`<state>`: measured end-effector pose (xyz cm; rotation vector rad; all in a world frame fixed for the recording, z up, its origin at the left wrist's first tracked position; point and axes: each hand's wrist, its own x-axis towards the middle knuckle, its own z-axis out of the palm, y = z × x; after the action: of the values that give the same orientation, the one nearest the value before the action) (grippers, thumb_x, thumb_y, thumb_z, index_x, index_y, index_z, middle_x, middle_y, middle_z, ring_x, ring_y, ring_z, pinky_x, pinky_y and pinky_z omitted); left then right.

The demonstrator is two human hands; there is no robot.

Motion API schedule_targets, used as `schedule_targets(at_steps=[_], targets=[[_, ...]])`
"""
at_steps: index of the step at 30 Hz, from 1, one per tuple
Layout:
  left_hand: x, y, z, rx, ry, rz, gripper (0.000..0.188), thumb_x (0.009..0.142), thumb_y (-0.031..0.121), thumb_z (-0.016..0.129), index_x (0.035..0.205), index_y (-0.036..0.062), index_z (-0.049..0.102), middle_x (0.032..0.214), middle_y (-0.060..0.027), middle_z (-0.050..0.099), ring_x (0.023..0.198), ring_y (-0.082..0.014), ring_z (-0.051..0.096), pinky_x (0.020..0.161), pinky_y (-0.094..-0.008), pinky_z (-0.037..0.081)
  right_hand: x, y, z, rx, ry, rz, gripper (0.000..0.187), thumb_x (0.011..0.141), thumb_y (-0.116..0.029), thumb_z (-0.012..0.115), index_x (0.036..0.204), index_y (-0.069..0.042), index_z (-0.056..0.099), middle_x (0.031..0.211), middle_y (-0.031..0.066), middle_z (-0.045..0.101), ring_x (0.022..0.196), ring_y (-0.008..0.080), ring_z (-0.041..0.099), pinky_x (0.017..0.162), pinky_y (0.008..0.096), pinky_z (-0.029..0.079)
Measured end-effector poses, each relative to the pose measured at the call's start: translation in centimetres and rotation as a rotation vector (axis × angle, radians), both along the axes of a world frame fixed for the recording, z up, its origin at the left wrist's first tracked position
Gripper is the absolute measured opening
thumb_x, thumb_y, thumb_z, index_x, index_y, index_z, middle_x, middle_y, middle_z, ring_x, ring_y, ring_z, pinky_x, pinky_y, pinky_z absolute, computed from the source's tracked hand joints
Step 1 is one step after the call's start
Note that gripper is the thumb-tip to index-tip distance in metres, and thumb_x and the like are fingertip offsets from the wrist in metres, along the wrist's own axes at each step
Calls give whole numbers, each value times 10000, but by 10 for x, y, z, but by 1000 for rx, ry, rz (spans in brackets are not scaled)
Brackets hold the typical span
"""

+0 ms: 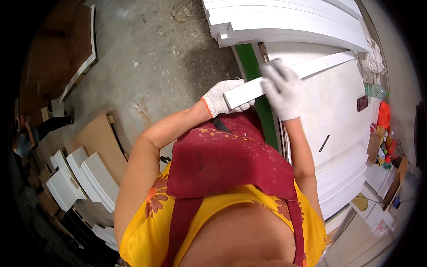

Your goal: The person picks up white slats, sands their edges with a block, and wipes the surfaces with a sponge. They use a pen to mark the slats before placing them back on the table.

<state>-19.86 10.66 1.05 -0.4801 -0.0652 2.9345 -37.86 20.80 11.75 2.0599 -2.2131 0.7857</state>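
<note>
A long white strip [324,66] lies aslant over the white-topped workbench [333,104], its near end jutting past the bench's green edge. My left hand [221,97], in a white knit glove with an orange cuff, is wrapped round that end from below. On the strip's upper face, a short way from the end, my right hand [284,95] presses a grey block [270,66]. This hand is gloved too and slightly smeared by motion. Its fingers are closed over the block, which looks like a sanding block, and they partly hide it.
White strips are stacked at the bench's far side [284,22], with more strips [344,178] at the near right. A phone [362,103], a dark flat bar [324,143], a plastic bottle [376,91] and a cloth [372,60] lie rightward. Another person [33,133] is at far left beside stacked panels [95,175].
</note>
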Motion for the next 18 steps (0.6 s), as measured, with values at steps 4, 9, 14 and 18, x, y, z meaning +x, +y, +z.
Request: schedule_targets(at_steps=[4,9,14,18], targets=[[2,19,-6,-1558,217,399,310,1004,217,474,1247,41,552,1029,-131,636,867,-270,624,730,-344,568,47,-2,15,-89,-32,296,285,818,-271,668,1079,-158,676,1152,68,631,980,284,616,807,427,508],[-2,7,10,-73,343,316,288,1001,170,486,1280,105,507,1236,-78,590,1072,-226,617,894,-365,560,37,-11,33,29,-70,237,342,793,-215,720,1108,-86,694,1233,157,613,1059,362,594,894,464,477],[-5,1,47,-1189,233,348,246,1027,142,432,1259,100,502,1151,-64,598,1064,-177,594,931,-330,539,63,-16,50,-86,12,287,337,794,-283,729,1112,-173,703,1221,79,619,1086,320,558,862,438,460],[-2,-6,62,-1466,289,313,220,1023,142,443,1197,72,559,1108,-71,621,1039,-175,608,909,-324,540,66,-2,61,-43,139,311,398,780,-281,756,1163,-198,688,1306,63,585,1133,346,537,851,444,444]])
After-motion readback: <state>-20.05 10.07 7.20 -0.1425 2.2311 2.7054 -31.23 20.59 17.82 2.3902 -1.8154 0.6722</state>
